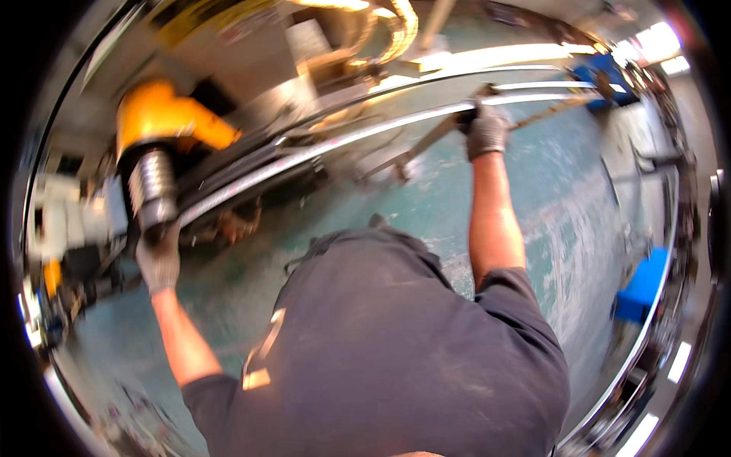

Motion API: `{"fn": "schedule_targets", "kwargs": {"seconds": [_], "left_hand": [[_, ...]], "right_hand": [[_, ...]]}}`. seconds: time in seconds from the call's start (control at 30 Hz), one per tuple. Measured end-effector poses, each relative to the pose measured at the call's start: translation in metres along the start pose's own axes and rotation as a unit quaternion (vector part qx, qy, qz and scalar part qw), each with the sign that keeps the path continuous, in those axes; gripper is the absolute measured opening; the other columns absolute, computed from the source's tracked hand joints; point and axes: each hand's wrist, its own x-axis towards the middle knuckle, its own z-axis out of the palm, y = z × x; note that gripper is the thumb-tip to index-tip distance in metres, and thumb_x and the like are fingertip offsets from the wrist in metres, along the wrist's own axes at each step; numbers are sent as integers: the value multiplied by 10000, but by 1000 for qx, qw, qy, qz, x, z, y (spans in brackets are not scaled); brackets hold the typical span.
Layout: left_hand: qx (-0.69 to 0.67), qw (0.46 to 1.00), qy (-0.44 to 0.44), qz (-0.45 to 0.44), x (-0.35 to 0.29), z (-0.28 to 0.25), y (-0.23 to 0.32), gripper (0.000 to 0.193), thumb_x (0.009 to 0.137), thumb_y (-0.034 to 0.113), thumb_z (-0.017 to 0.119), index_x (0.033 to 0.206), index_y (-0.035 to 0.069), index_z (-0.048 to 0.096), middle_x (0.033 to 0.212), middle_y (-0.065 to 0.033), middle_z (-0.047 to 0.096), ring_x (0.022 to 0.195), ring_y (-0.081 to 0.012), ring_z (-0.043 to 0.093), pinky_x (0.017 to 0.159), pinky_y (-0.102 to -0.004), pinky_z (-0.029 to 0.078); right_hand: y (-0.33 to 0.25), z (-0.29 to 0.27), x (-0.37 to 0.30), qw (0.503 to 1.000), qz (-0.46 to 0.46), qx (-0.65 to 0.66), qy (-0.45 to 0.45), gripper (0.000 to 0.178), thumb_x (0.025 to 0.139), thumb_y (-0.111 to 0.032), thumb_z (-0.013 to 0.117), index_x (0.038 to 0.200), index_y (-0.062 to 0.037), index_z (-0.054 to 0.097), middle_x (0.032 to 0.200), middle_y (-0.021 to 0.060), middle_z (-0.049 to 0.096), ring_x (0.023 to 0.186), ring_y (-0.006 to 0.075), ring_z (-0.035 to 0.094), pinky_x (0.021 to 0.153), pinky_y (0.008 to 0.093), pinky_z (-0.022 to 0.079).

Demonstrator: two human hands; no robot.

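Observation:
A long silver metal bar (381,130) runs across the view in front of me, slanting up from left to right. My right hand (487,131), in a grey glove with dark fingers, is closed around it right of the middle. My left hand (159,263), also gloved, is at the bar's left end, just beneath a ribbed silver cylinder (154,183) hanging from an orange machine head (164,118). The cylinder and motion blur hide the left fingers, so I cannot make out their grip.
Dark rails or bars (251,156) lie beyond the silver bar at left. A metal support stand (403,164) rises from the worn green floor (563,190). At far right sits a blue box (643,286); another blue object (601,80) is near the bar's right end.

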Motion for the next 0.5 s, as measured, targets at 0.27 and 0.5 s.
{"fn": "schedule_targets", "kwargs": {"seconds": [0.27,0.5], "left_hand": [[34,995,85,-32,-6,17,-33,419,974,384,822,1207,37,802,1110,-189,826,1078,-343,787,953,-433,589],[74,992,99,-32,-6,24,-31,457,972,468,797,1207,76,804,1154,-178,817,1119,-376,768,962,-475,594]], "right_hand": [[-14,9,-1,878,186,440,27,323,1116,-323,657,1104,-15,751,860,126,775,729,252,747,587,317,541],[-11,9,3,861,203,465,41,306,1115,-309,658,1083,-26,771,837,112,778,712,255,724,599,334,519]]}}
